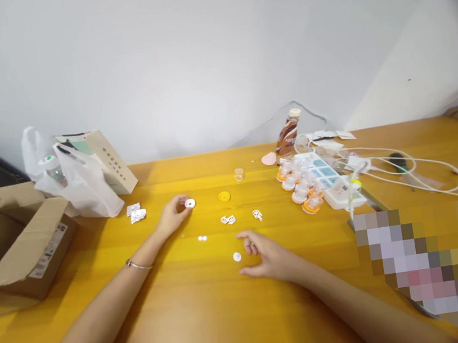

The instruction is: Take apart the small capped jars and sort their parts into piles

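Head view takes in a plain pale wall (212, 54) across twelve o'clock. Beneath it is the yellow wooden bench (214, 310), glossy enough to throw back the light. An open cardboard box (13, 247) sits at nine o'clock. At ten o'clock a white plastic bag (81, 186) slumps against a paper bag (112, 159).

At two o'clock a white power strip (332, 179) lies with white cables (424, 167) looping off toward three o'clock. A brown drink bottle (288, 132) stands behind it near the wall. Small clear cups with orange bases (300, 190) crowd its near edge, parked there, I judge, to keep them off the middle of the bench.

My left hand (172, 217) reaches toward eleven o'clock. Its grip is closed on a white ring (190, 203), pinched at the rim by the fingertips, which I judge leaves the hole free. Whether the ring is lifted or resting on the bench I cannot tell.

My right hand (269, 256) lies on its side at five o'clock, its grip loose and holding nothing. Its half-curled fingers are just beside a white disc (236, 257), which lies flat at the hand's nine o'clock.

Between my hands the smallest parts lie apart from one another:
- a yellow cap (224, 196) at the ring's three o'clock
- white patterned pieces (228, 219) below it
- two tiny white dots (202, 238)

I judge the spacing lets each be picked up singly.
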Tool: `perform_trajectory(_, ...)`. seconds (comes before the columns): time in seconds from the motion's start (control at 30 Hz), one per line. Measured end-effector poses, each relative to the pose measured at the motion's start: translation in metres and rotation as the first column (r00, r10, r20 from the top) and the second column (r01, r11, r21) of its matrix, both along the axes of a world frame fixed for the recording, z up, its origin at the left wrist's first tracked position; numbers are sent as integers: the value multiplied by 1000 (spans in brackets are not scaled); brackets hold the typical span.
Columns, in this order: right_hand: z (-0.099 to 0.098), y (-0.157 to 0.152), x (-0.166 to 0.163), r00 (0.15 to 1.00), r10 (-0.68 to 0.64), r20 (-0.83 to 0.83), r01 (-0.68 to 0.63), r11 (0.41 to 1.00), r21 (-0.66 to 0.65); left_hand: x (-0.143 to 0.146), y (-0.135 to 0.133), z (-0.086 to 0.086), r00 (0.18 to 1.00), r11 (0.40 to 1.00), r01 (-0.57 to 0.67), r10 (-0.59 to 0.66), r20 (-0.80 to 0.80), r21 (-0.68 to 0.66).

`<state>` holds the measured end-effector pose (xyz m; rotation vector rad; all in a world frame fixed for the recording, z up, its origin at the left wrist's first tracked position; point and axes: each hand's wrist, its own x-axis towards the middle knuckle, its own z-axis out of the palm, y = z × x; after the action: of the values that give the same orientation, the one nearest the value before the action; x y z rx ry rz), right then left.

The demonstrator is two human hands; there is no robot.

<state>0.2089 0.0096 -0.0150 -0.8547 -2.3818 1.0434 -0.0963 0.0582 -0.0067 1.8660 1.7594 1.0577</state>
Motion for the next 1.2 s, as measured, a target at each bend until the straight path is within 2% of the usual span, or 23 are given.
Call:
perform_trajectory(0.13, 1, 0, 0, 1000, 6, 15, -6, 1000, 6, 0, 1, 1, 999, 1000, -5, 6, -36, 13)
perform_trajectory(0.27, 2, 1, 0, 1000, 10, 13, -10, 1000, 0, 17, -15, 15, 991, 981, 11, 16, -135, 195)
perform_trajectory(0.33, 4, 0, 0, 1000, 10, 8, -10, 1000, -4, 36, -33, 24, 979, 966, 150, -116, -166, 211)
perform_trajectory(0.43, 7, 0, 0, 1000, 9, -6, -9, 1000, 2, 70, -66, 33, 877, 883, 465, -449, -172, 62)
perform_trajectory(0.47, 7, 0, -1, 1000, 11, -10, -11, 1000, 9, 81, -75, 33, 837, 847, 531, -521, -168, 19)
perform_trajectory(0.53, 9, 0, -1, 1000, 21, -15, -20, 999, 27, 98, -89, 30, 804, 816, 578, -572, -159, -15)
perform_trajectory(0.73, 8, 3, -3, 998, 61, -5, -61, 994, 93, 108, -92, 7, 817, 822, 567, -554, -161, 52)
perform_trajectory(0.9, 20, 3, 5, 993, 109, -42, -100, 977, 190, 105, -92, 4, 815, 818, 570, -551, -180, 75)
perform_trajectory(0.97, 30, 8, 15, 991, 34, -132, 7, 955, 296, 105, -92, 4, 813, 816, 573, -555, -180, 73)
perform_trajectory(1.0, 35, 13, 21, 978, -68, -196, 135, 927, 349, 104, -92, 3, 812, 815, 574, -555, -182, 75)
perform_trajectory(1.03, 40, 18, 29, 941, -204, -269, 301, 870, 391, 104, -92, 3, 812, 815, 574, -554, -183, 76)
perform_trajectory(1.1, 48, 31, 46, 821, -444, -358, 568, 697, 438, 104, -92, 2, 811, 815, 575, -555, -186, 76)
perform_trajectory(1.17, 49, 45, 64, 719, -593, -362, 688, 534, 492, 103, -91, 0, 812, 816, 573, -552, -187, 77)
perform_trajectory(1.2, 48, 51, 73, 689, -641, -339, 704, 479, 524, 103, -91, 0, 813, 818, 571, -551, -187, 76)
